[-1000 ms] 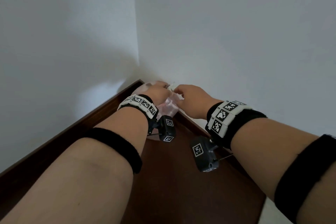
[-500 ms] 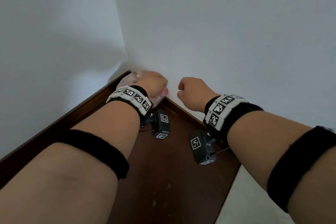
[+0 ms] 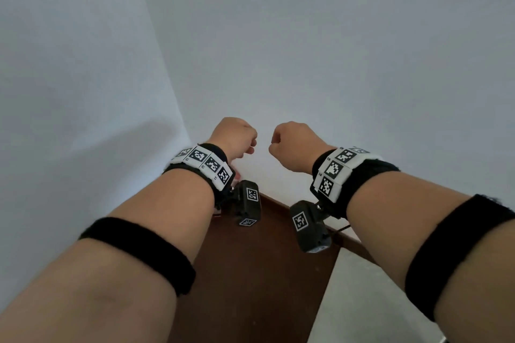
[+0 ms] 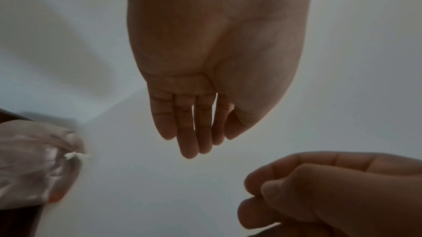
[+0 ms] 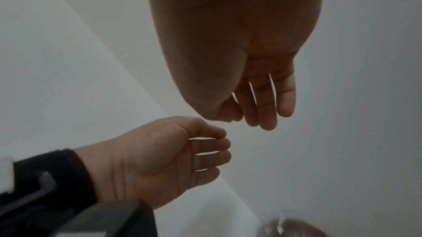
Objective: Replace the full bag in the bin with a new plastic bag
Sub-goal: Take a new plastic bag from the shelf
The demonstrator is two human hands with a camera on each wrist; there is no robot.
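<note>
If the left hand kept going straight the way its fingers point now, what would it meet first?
Probably the white wall: the left hand holds nothing and its fingers aim at bare wall. The bag sits off to one side. Depth is unclear.

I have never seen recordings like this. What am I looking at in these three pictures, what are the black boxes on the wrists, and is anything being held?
There is no machine here, only a person's bare hands. The wide picture comes from a camera on their head, looking down at the left hand and right hand raised near a corner of white walls. The black boxes under the patterned wristbands are wrist cameras. They take the other two pictures, each looking along a palm. Both hands hold nothing, with the fingers relaxed. A blurred, crinkled plastic bag shows low beside the left hand, near the dark brown floor. I cannot make out the bin.
</note>
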